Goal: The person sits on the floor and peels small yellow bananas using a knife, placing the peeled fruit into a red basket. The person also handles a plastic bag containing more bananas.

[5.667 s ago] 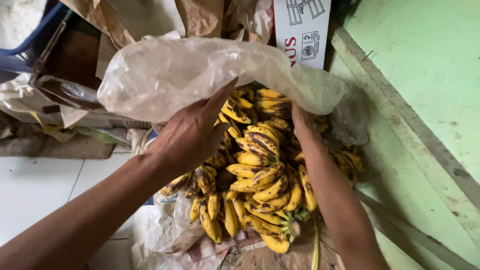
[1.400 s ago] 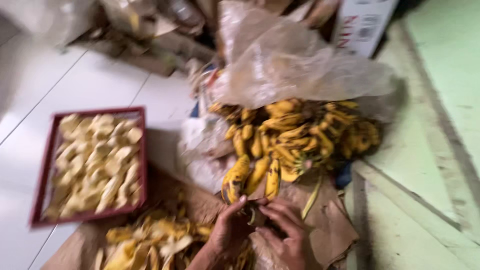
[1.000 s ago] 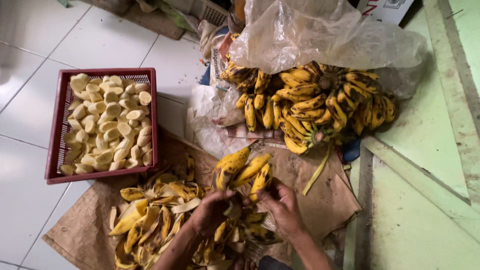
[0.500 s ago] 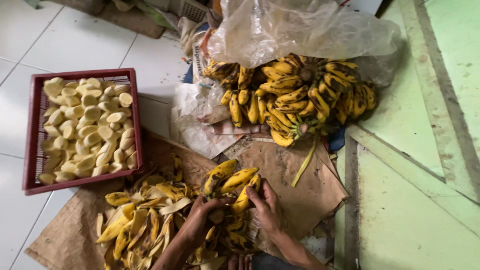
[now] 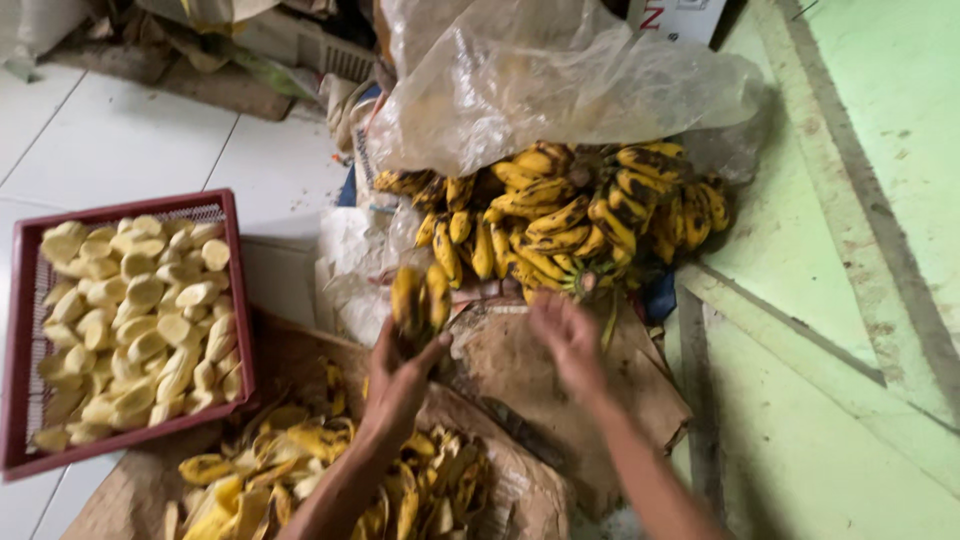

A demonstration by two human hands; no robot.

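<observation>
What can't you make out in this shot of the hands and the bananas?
Head view only:
- Left hand grips a small banana cluster; motion blur hides how many bananas.
- Right hand is blurred; whether it holds anything is unclear.
- Banana pile: its top is covered by the plastic sheet.
- Peel heap and red basket are cut off by the frame edges.

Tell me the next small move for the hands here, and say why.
Probably bring the right hand to the bananas the left hand holds and start peeling: the right is empty, peels lie below, and peeled pieces fill the red basket.
</observation>
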